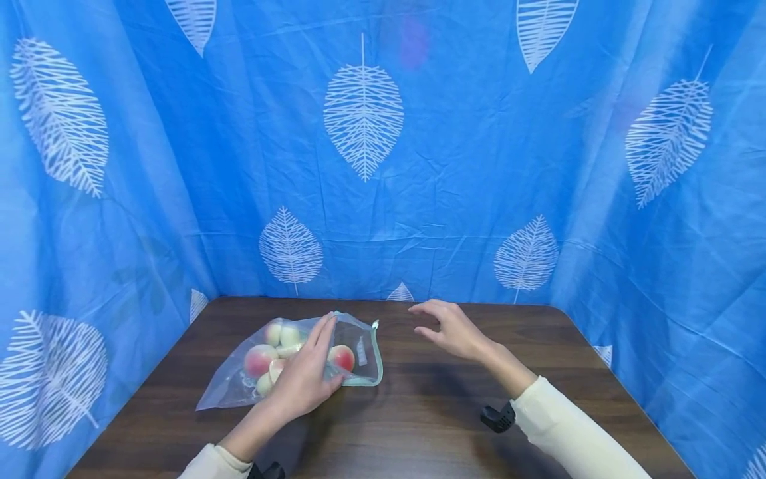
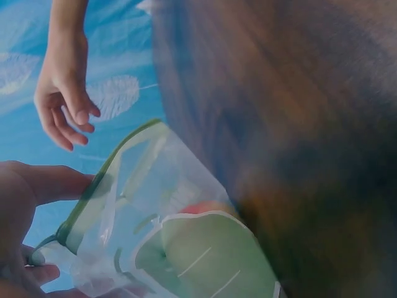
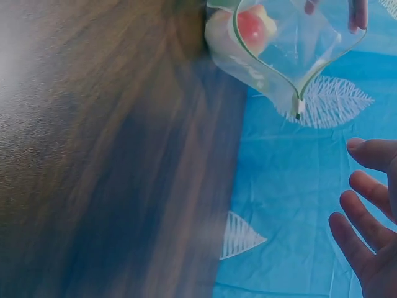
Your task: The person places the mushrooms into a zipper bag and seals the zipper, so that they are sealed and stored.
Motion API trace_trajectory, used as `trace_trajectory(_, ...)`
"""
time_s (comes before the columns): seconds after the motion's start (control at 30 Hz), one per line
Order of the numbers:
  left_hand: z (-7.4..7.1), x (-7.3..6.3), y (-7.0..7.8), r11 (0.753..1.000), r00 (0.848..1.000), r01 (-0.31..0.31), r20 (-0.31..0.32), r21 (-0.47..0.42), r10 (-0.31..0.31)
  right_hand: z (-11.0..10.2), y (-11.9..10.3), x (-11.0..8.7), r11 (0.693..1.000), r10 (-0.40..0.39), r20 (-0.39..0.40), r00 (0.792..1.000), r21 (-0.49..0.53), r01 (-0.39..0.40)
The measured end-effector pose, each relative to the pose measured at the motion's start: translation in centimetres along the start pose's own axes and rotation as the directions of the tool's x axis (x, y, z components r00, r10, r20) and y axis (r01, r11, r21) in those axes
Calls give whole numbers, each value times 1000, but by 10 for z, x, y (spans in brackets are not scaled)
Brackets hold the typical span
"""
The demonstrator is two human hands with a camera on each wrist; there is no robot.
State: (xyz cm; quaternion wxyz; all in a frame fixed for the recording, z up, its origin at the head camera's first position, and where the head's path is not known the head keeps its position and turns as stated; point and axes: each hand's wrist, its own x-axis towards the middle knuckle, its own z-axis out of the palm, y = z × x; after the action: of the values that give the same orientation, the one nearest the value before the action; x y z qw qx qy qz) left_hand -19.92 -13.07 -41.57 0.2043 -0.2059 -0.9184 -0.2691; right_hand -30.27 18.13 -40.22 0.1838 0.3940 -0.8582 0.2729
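A clear zip bag (image 1: 230, 386) with a pale green rim lies on the left of the table, its slider at the right end. Inside sit several red-and-cream peaches (image 1: 260, 360), and one lone peach (image 1: 342, 358) is nearer the mouth. My left hand (image 1: 305, 376) reaches across the bag, its fingers at the far edge and its thumb toward the near one. In the left wrist view, thumb and fingers grip the bag near its green rim (image 2: 93, 186). My right hand (image 1: 451, 329) hovers right of the bag, fingers loosely bent around nothing. The bag's mouth gapes in the right wrist view.
The dark wooden table (image 1: 413, 426) spreads under both arms. A blue curtain (image 1: 431, 219) with white leaf prints encloses its back and both sides. A black wrist camera (image 1: 498, 418) is strapped to the right wrist.
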Motion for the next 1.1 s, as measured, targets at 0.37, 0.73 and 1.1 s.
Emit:
trace_trajectory(0.37,24,-14,6,998,988,-15,152,54,6,4,9,-15,999,10,40,999,-36,-9)
trace_trajectory(0.73,37,-28,10,996,978,-69,201,57,56,8,14,-23,999,34,90,995,-20,-32)
trace_trajectory(1.1,47,-38,12,994,934,-87,352,67,58,11,18,-26,999,35,106,994,-45,-30)
